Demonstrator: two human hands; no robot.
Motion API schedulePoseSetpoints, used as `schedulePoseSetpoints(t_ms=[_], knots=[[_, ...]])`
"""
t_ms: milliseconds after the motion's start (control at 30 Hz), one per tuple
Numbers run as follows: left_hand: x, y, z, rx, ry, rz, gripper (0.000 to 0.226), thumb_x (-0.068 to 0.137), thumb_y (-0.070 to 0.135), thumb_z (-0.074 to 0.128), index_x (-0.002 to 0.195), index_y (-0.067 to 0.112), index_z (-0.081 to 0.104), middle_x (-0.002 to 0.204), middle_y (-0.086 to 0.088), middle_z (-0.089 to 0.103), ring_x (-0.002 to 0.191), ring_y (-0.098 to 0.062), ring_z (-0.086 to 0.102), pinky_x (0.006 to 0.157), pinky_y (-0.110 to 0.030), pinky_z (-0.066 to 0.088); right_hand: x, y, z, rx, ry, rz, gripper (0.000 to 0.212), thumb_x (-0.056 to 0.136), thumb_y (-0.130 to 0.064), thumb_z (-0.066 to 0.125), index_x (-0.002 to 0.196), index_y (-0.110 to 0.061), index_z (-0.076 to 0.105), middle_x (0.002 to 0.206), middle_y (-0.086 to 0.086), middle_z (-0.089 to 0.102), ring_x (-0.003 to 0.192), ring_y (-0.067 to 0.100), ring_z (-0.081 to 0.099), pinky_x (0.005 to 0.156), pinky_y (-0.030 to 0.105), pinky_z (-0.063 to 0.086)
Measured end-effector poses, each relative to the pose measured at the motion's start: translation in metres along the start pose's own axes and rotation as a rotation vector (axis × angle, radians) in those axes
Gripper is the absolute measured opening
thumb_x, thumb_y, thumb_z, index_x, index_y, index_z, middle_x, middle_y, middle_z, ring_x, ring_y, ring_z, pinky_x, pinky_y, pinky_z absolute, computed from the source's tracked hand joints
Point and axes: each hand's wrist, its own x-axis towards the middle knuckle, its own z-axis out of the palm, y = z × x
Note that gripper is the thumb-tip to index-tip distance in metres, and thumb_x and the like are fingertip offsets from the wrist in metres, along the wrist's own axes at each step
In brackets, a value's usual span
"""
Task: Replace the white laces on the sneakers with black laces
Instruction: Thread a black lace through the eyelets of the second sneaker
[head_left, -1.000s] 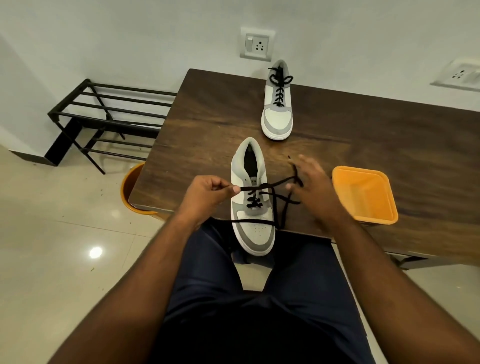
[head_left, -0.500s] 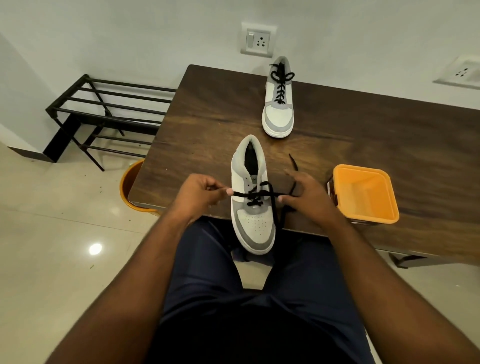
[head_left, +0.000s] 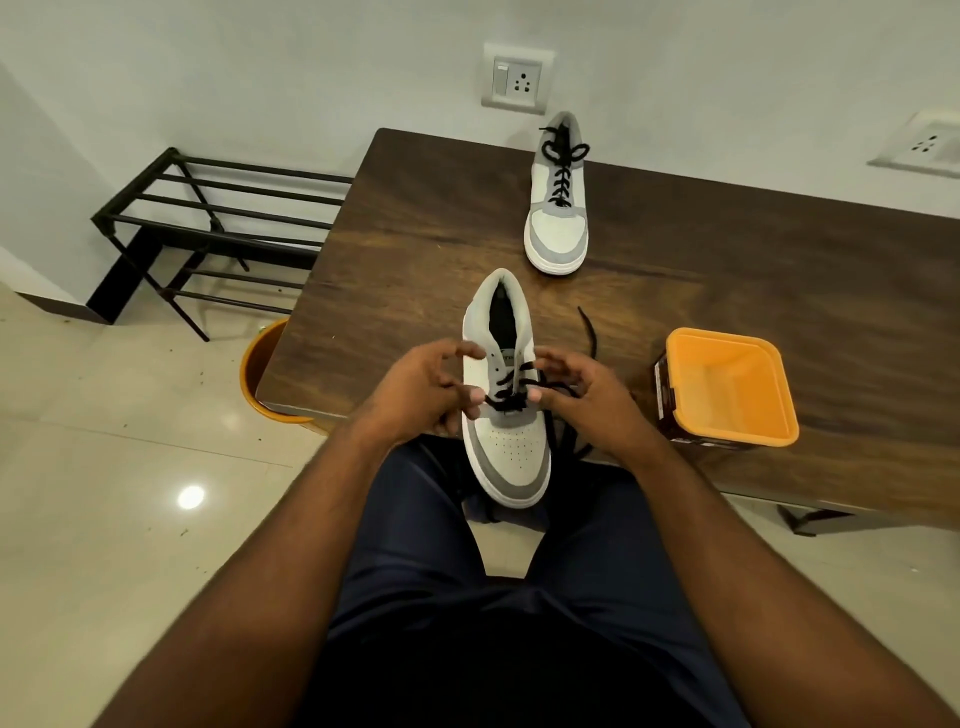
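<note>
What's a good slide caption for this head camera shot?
Both hands thread a black lace through the near sneaker.

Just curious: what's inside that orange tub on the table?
The orange tub looks empty: only its bare inner walls and floor show. The near inner wall is hidden by its rim.

Pale wall with switch socket (head_left: 517, 78), glossy cream tiled floor (head_left: 130, 467), black metal rack (head_left: 218, 223), dark wooden table (head_left: 753, 260)
</note>
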Motion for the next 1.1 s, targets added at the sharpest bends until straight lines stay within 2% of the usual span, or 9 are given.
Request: schedulePoseSetpoints(t_ms=[167, 300, 400, 500, 567, 700, 833, 967, 1100], knots=[[0.009, 0.012, 0.013, 0.056, -0.028, 0.060, 0.058, 0.085, 0.008, 0.074, 0.128, 0.031, 0.042, 0.075, -0.021, 0.070, 0.044, -0.023, 0.054, 0.045, -0.029, 0.045, 0.003, -0.018, 0.023, 0.141, -0.180, -0.042, 0.018, 0.094, -0.009, 0.058, 0.108, -0.002, 0.069, 0.092, 0.006, 0.074, 0.088, 0.012, 0.069, 0.084, 0.022, 0.054], [0.009, 0.009, 0.012, 0.062, -0.075, 0.091, 0.061, 0.085, 0.007, 0.074, 0.131, 0.031, 0.042, 0.070, -0.020, 0.070, 0.042, -0.023, 0.051, 0.047, -0.028, 0.043, 0.001, -0.009, 0.026, 0.235, -0.238, -0.014, 0.025, 0.087, -0.019, 0.066, 0.098, 0.004, 0.070, 0.094, 0.016, 0.071, 0.091, 0.025, 0.067, 0.092, 0.035, 0.053], [0.010, 0.005, 0.013, 0.065, -0.038, 0.092, 0.054, 0.083, 0.014, 0.077, 0.126, 0.028, 0.048, 0.063, -0.017, 0.067, 0.039, -0.019, 0.049, 0.042, -0.023, 0.041, -0.001, -0.006, 0.030, 0.368, -0.063, 0.036, 0.013, 0.086, -0.011, 0.067, 0.089, 0.002, 0.067, 0.086, 0.015, 0.069, 0.082, 0.021, 0.066, 0.079, 0.029, 0.054], [0.024, -0.003, 0.013, 0.072, 0.184, 0.135, 0.018, 0.090, 0.018, 0.070, 0.105, 0.019, 0.062, 0.065, -0.017, 0.064, 0.045, -0.010, 0.054, 0.046, -0.026, 0.044, 0.003, -0.005, 0.021, 0.454, 0.167, 0.102, 0.004, 0.087, -0.002, 0.065, 0.086, 0.001, 0.067, 0.082, 0.016, 0.071, 0.077, 0.022, 0.068, 0.079, 0.031, 0.056], [0.036, -0.008, 0.014, 0.108, 0.359, 0.141, 0.004, 0.092, 0.019, 0.066, 0.089, 0.020, 0.065, 0.072, -0.007, 0.065, 0.058, -0.006, 0.058, 0.056, -0.025, 0.046, 0.008, -0.006, 0.016, 0.364, 0.267, 0.132, 0.001, 0.083, 0.000, 0.070, 0.084, 0.000, 0.069, 0.077, 0.015, 0.071, 0.068, 0.019, 0.067, 0.073, 0.033, 0.058], [0.058, -0.013, 0.025, 0.197, 0.446, 0.053, 0.025, 0.085, 0.041, 0.072, 0.079, 0.019, 0.063, 0.079, 0.007, 0.065, 0.072, -0.007, 0.059, 0.062, -0.022, 0.047, 0.019, -0.007, 0.016, 0.170, 0.306, 0.133, 0.013, 0.085, 0.003, 0.067, 0.095, -0.004, 0.071, 0.074, 0.003, 0.069, 0.052, 0.000, 0.061, 0.050, 0.016, 0.048], [0.065, -0.018, 0.032, 0.254, 0.435, 0.035, 0.031, 0.079, 0.038, 0.078, 0.067, 0.013, 0.065, 0.068, 0.000, 0.068, 0.064, -0.011, 0.063, 0.064, -0.031, 0.054, 0.030, 0.001, 0.022, -0.052, 0.294, 0.070, 0.011, 0.084, -0.009, 0.072, 0.092, -0.016, 0.076, 0.076, -0.006, 0.072, 0.059, -0.002, 0.061, 0.059, 0.017, 0.047], [0.063, -0.024, 0.027, 0.242, 0.399, 0.049, 0.035, 0.083, 0.031, 0.074, 0.061, 0.004, 0.068, 0.063, -0.013, 0.067, 0.055, -0.019, 0.059, 0.060, -0.039, 0.054, 0.034, 0.000, 0.027, -0.146, 0.283, 0.026, 0.008, 0.087, -0.013, 0.070, 0.092, -0.012, 0.076, 0.082, 0.001, 0.073, 0.074, 0.010, 0.067, 0.066, 0.016, 0.052], [0.062, -0.030, 0.023, 0.183, 0.373, 0.018, 0.040, 0.086, 0.019, 0.068, 0.051, 0.005, 0.054, 0.051, -0.006, 0.049, 0.048, -0.014, 0.042, 0.051, -0.029, 0.038, 0.041, -0.002, 0.028, -0.282, 0.284, -0.032, 0.008, 0.086, -0.011, 0.067, 0.085, -0.010, 0.075, 0.080, 0.005, 0.071, 0.072, 0.014, 0.066, 0.067, 0.024, 0.053]])
